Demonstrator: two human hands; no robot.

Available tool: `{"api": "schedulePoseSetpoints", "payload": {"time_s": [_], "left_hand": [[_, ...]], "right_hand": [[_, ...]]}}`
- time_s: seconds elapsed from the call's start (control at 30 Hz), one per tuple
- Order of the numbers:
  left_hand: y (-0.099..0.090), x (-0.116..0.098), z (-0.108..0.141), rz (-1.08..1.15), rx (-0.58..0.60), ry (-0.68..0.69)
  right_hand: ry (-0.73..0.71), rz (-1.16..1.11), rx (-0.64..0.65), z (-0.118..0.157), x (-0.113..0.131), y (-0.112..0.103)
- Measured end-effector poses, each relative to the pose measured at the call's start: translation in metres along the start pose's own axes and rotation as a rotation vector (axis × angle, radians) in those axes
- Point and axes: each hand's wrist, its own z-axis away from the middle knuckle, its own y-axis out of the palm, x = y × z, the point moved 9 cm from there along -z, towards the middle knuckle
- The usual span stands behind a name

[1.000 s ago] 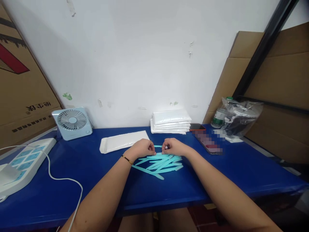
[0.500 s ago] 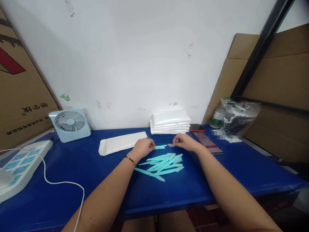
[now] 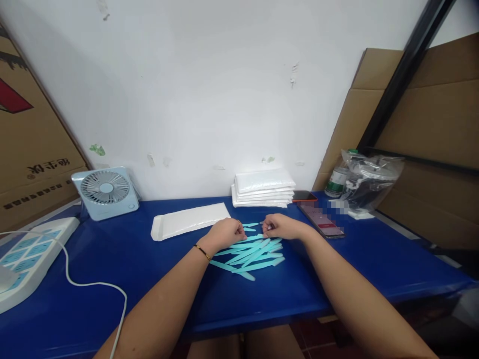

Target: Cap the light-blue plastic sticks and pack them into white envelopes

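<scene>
Several turquoise sticks with pale, translucent ends lie in a loose pile [image 3: 254,254] on the blue table. Just above the pile, my left hand [image 3: 232,232] is closed on the left end of one turquoise stick [image 3: 251,238]. My right hand [image 3: 275,228] pinches at the same stick's right end. Behind them, between the hands, a couple more turquoise sticks [image 3: 250,225] lie on the table. A white padded envelope [image 3: 190,221] lies flat to the left of my left hand.
A stack of white padded envelopes [image 3: 264,187] stands against the wall. To its right are phones [image 3: 324,222], a bottle [image 3: 337,180] and a clear plastic bag [image 3: 374,179]. At left are a fan [image 3: 107,192], a power strip [image 3: 37,259] and a white cable [image 3: 93,283].
Both hands have come nearer to me, to the top edge of the pile, and now hold a stick there. The sticks between the hands now lie behind them.
</scene>
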Motion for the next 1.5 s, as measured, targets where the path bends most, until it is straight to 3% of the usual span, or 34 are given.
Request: {"api": "schedulePoseSetpoints", "payload": {"time_s": [0.23,0.37,0.53,0.63,0.83,1.0,1.1,1.33,1.5], "left_hand": [[-0.015,0.008,-0.001,-0.142,-0.106,-0.012],[-0.020,0.015,-0.001,-0.075,-0.133,-0.055],[-0.018,0.010,0.001,0.077,-0.117,-0.045],[-0.015,0.001,0.005,0.161,-0.089,-0.028],[-0.010,-0.018,0.009,0.207,-0.007,0.061],[-0.016,-0.001,0.002,0.005,-0.096,0.004],[-0.017,0.010,0.001,0.009,-0.117,-0.039],[-0.016,-0.011,0.009,0.135,-0.065,0.026],[-0.010,-0.025,0.013,0.181,-0.007,0.037]], "right_hand": [[0.059,0.004,-0.114,0.002,-0.026,-0.018],[0.073,-0.080,-0.144,0.007,-0.021,-0.025],[-0.054,-0.086,0.089,0.009,0.007,-0.002],[-0.052,-0.098,0.132,0.009,0.007,0.003],[-0.023,-0.270,-0.016,0.007,-0.004,-0.010],[0.046,-0.235,-0.136,0.002,-0.027,-0.021],[0.088,-0.203,-0.175,0.004,-0.039,-0.028],[-0.027,-0.019,0.074,0.015,-0.020,-0.018],[-0.023,-0.025,0.124,0.016,-0.011,-0.013]]}}
